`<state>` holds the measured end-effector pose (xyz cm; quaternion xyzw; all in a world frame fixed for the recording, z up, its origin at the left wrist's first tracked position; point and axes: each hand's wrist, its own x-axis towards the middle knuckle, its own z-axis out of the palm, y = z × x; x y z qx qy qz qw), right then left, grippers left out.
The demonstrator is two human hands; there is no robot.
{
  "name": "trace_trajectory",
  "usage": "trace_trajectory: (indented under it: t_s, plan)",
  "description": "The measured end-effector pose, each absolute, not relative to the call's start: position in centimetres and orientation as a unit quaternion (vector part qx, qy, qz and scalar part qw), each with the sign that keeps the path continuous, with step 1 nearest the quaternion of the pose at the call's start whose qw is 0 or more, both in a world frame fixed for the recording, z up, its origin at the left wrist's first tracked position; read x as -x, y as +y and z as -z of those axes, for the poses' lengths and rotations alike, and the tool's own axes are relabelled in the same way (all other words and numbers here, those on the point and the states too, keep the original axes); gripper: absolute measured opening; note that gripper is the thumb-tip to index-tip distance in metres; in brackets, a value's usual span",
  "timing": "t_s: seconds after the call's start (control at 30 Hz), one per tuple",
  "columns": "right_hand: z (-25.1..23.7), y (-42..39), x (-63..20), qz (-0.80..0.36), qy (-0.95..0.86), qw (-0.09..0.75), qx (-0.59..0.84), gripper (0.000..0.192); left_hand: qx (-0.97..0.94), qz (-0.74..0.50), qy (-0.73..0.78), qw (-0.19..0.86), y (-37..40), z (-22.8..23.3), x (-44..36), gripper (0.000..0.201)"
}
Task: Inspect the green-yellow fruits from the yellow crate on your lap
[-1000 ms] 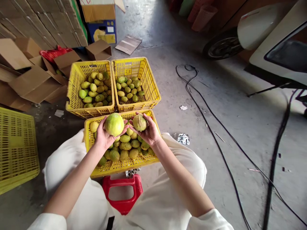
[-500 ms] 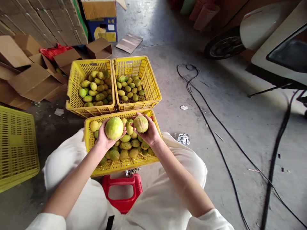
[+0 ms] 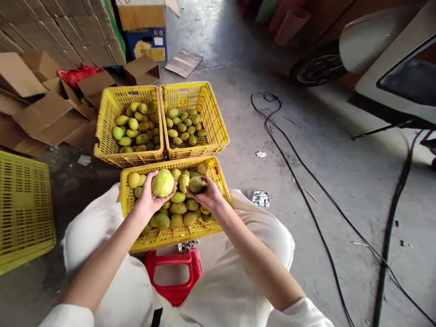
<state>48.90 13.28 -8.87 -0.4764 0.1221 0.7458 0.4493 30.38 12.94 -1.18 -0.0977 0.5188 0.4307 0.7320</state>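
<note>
Over the near crate (image 3: 170, 236), your left hand (image 3: 150, 197) cups the big round fruit (image 3: 162, 182); your right hand (image 3: 207, 195) pinches a smaller fruit (image 3: 196, 184). Both look firm, light and smooth: grip around the middle.

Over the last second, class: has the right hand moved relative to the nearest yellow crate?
Yes. The right hand has dropped with its fruit from above the near crate's far rim down among the fruit inside.

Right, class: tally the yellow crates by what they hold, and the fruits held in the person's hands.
Yellow crates holding fruit: 3 (near, far left, far right)
Yellow crate upturned, nothing on it: 1
Fruits in hand: 2 (left, right)
Total: 6
</note>
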Motion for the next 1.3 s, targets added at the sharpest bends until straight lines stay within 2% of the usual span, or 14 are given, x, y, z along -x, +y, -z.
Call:
trace_trajectory:
  t_s: [0.07,0.17,0.23,0.37,0.63,0.8,0.9,0.97,1.03,1.1,1.3]
  plan:
    - [7.6,13.5,-48.8,-0.748,0.129,0.464,0.457,0.008,0.11,-0.425,0.535,0.722,13.0,1.3,-30.3,0.039]
    - [4.0,14.1,-49.6,-0.764,0.083,0.536,0.349,0.039,0.111,-0.42,0.546,0.716,13.0,1.4,-30.2,0.035]
    - [1.8,14.4,-50.4,-0.753,0.02,0.592,0.286,0.046,0.107,-0.419,0.554,0.712,12.9,1.3,-30.2,0.033]
    - [0.2,14.4,-51.6,-0.73,-0.02,0.612,0.302,0.044,0.101,-0.406,0.571,0.706,12.8,1.2,-30.2,0.026]
    - [2.5,15.0,-51.3,-0.693,0.147,0.589,0.389,0.039,0.101,-0.46,0.622,0.626,12.1,2.3,-30.4,0.017]
    - [2.9,15.2,-51.4,-0.696,0.164,0.556,0.423,0.033,0.126,-0.476,0.624,0.606,12.0,1.8,-30.6,0.013]
    - [3.3,15.1,-51.4,-0.709,0.148,0.555,0.408,0.029,0.15,-0.529,0.585,0.596,13.5,0.2,-29.6,0.02]
    - [3.4,15.0,-51.4,-0.707,0.145,0.559,0.408,0.029,0.127,-0.599,0.497,0.614,14.7,-1.1,-28.4,0.038]
    - [3.4,15.0,-51.4,-0.701,0.146,0.563,0.413,0.03,0.047,-0.661,0.404,0.631,15.6,-2.4,-27.1,0.056]
    - [3.3,15.1,-51.4,-0.695,0.148,0.565,0.42,0.031,-0.061,-0.697,0.339,0.629,15.8,-3.3,-26.1,0.065]
    - [3.0,15.1,-51.2,-0.693,0.149,0.559,0.43,0.033,-0.244,-0.701,0.306,0.596,15.0,-4.3,-24.5,0.051]
